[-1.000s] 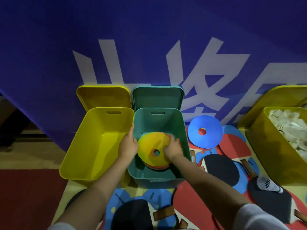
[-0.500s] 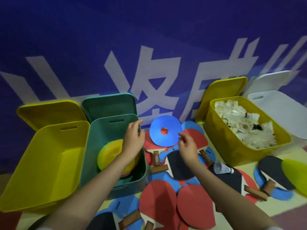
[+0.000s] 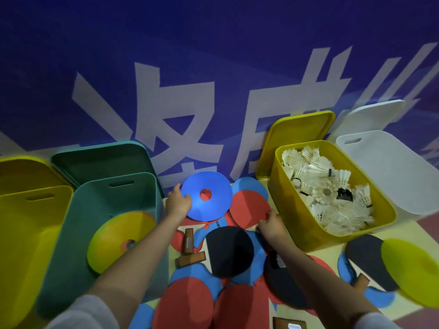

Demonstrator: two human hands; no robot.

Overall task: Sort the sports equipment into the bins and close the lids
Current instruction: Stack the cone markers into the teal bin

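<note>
Floor (image 3: 403, 224): paddles (image 3: 229, 251) heaped between my hands; teal bin (image 3: 99, 210) left of them, shuttlecock bin (image 3: 308, 236) right.

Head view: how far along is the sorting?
Done: shuttlecocks fill the right yellow bin; discs sit in the green bin. In hand: left hand grips the blue disc; right hand touches a paddle. Left: paddles, lids.
</note>
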